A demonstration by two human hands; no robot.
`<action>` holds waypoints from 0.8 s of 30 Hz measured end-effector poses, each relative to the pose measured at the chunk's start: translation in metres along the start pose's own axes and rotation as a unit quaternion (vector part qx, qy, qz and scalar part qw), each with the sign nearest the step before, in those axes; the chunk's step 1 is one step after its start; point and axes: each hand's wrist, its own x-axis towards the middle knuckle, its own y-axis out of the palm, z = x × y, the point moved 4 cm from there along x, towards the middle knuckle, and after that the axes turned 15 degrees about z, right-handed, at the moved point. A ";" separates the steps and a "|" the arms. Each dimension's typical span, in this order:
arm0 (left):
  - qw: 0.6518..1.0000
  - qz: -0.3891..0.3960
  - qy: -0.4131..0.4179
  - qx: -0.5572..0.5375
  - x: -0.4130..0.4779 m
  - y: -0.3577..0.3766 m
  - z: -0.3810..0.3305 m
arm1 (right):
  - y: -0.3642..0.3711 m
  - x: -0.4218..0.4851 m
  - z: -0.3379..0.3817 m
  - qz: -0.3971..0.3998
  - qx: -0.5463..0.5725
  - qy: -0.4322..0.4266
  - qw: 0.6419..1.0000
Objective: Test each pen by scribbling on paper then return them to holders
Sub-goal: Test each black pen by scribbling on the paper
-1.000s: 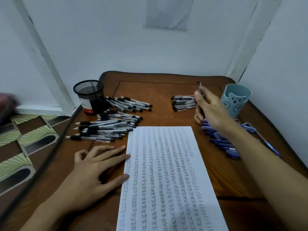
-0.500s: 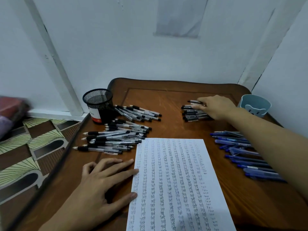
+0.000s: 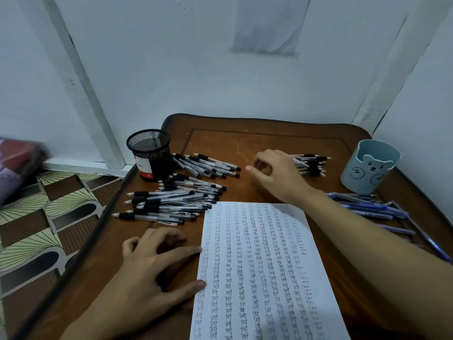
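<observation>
A white paper sheet (image 3: 259, 266) covered in rows of scribbled words lies on the brown table (image 3: 245, 143). My left hand (image 3: 157, 273) rests flat at the sheet's left edge, fingertips touching it. My right hand (image 3: 277, 175) hovers over the table's middle with curled fingers and holds nothing. Just right of it lies a small group of black pens (image 3: 311, 164). A large pile of black pens (image 3: 176, 195) lies at the left beside a black mesh holder (image 3: 149, 153). Blue pens (image 3: 367, 207) lie at the right below a light blue bear cup (image 3: 371, 165).
White walls close off the table's far and right sides. A patterned floor (image 3: 44, 229) shows beyond the table's left edge. A blurred red and purple object (image 3: 17, 163) sits at the far left.
My right hand laid a black pen on the small group, then let go and moved left toward the table's middle. The camera view tilted upward. My left hand stayed on the paper.
</observation>
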 end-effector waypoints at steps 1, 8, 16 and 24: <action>1.000 -0.005 -0.006 -0.002 -0.001 0.000 0.001 | 0.011 0.000 0.009 0.030 0.033 -0.011 0.999; 0.999 -0.002 -0.019 -0.028 -0.001 -0.001 0.002 | 0.051 0.010 0.028 0.123 -0.007 0.000 0.992; 0.999 0.028 -0.019 0.014 -0.001 -0.002 -0.001 | 0.049 0.012 0.032 0.062 -0.010 0.017 0.998; 0.995 0.057 -0.011 0.078 -0.001 0.000 -0.006 | -0.001 -0.035 0.021 -0.101 0.317 0.079 0.940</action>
